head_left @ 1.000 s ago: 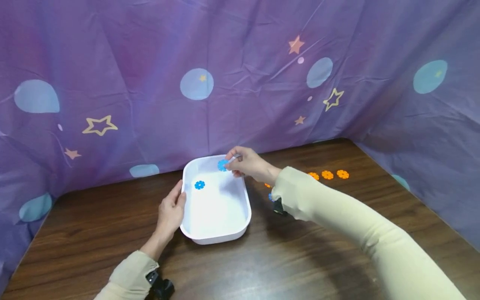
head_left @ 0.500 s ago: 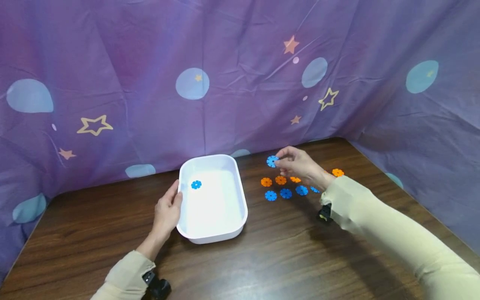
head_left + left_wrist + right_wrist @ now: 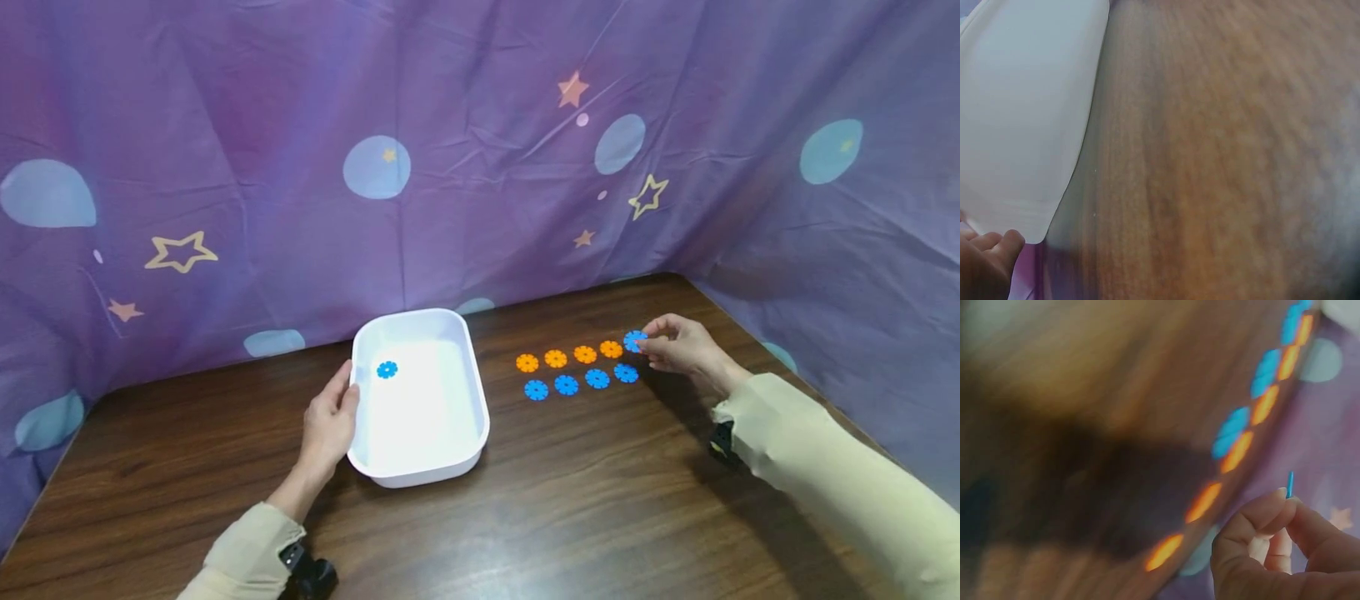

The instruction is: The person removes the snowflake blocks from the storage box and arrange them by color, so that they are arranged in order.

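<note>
My right hand (image 3: pixel 686 347) pinches a light-blue notched disc (image 3: pixel 634 341) between thumb and fingertips, over the right part of the orange row. In the right wrist view the disc (image 3: pixel 1290 484) shows edge-on, standing up from the fingertips. Several orange notched discs (image 3: pixel 556 358) lie in a back row on the table, some hidden by the hand. Several darker blue discs (image 3: pixel 566 385) form a row in front. My left hand (image 3: pixel 330 417) holds the left rim of a white tray (image 3: pixel 474 392). A single blue disc (image 3: pixel 387 369) lies inside the tray, toward its back left.
The brown wooden table (image 3: pixel 540 500) reaches back to a purple curtain (image 3: pixel 300 208) printed with stars and balloons, which also rises along the right side. A small black device (image 3: pixel 309 571) sits at the left wrist.
My right hand has carried the light-blue disc rightward from over the tray to the right part of the orange row, uncovering discs on the left. My left hand stays at the tray rim.
</note>
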`<action>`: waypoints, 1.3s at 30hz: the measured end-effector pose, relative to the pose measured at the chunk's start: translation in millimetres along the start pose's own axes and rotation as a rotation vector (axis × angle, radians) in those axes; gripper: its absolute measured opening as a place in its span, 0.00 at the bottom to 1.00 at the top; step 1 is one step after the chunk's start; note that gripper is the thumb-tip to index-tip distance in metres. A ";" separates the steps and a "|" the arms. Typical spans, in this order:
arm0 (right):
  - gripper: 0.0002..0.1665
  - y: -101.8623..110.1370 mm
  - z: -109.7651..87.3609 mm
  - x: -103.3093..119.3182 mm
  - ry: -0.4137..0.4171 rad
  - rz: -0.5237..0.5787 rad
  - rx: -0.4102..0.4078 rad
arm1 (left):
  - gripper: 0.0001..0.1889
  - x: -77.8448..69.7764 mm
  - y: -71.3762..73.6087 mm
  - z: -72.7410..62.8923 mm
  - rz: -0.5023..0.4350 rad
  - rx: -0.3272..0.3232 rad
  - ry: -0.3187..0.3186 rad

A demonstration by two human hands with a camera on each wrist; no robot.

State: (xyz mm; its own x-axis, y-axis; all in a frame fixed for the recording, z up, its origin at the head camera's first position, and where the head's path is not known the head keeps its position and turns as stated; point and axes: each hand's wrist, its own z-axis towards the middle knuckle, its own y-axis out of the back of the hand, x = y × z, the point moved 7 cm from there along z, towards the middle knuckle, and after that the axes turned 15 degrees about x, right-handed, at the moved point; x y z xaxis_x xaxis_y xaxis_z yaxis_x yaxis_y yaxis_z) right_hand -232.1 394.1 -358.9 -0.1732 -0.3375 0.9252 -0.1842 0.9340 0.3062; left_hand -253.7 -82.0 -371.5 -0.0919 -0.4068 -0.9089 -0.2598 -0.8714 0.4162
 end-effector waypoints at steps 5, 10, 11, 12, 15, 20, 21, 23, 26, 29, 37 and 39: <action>0.11 9.2 -5.7 -19.7 -0.073 -0.031 0.009 | 0.25 1.8 0.6 0.4 0.001 0.014 0.007; 0.10 11.3 -4.2 -29.9 -0.160 -0.073 0.027 | 0.25 1.4 0.9 -0.5 0.008 0.005 -0.005; 0.09 11.5 -4.0 -30.6 -0.171 -0.086 0.031 | 0.25 1.1 0.9 -0.5 0.009 0.001 -0.011; 0.09 11.3 -3.8 -31.1 -0.180 -0.100 0.037 | 0.25 1.1 1.1 -0.4 0.009 -0.004 -0.015; 0.08 10.7 -3.6 -31.1 -0.192 -0.131 0.047 | 0.24 0.7 1.6 -0.6 0.015 -0.011 -0.018; 0.06 9.7 -3.2 -29.4 -0.186 -0.194 0.033 | 0.25 1.7 1.6 -0.4 0.014 -0.002 -0.001; 0.06 9.7 -3.3 -28.8 -0.185 -0.204 0.028 | 0.25 1.7 1.6 -0.3 0.015 -0.001 0.002; 0.06 10.4 -3.5 -28.1 -0.184 -0.217 0.015 | 0.25 2.4 1.6 0.4 0.012 0.001 0.006; 0.06 11.5 -4.3 -27.6 -0.190 -0.229 -0.001 | 0.25 2.6 1.4 1.0 0.013 0.004 0.011; 0.07 12.8 -5.2 -28.6 -0.198 -0.247 -0.008 | 0.25 2.6 0.9 1.5 0.011 0.001 0.006; 0.06 17.5 -4.4 -37.9 -0.241 -0.261 -0.001 | 0.25 1.8 -0.3 1.6 0.010 0.012 0.013; 0.06 19.0 -3.8 -40.5 -0.257 -0.257 -0.001 | 0.25 2.0 -0.6 1.6 0.013 0.019 0.023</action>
State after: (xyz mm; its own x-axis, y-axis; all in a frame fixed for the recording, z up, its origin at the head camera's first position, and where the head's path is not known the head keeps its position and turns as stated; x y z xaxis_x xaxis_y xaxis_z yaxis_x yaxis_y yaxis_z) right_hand -224.9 426.0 -389.7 -0.3588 -0.5795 0.7317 -0.2521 0.8150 0.5218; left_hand -255.3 -81.9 -373.6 -0.0738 -0.4244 -0.9025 -0.2766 -0.8607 0.4274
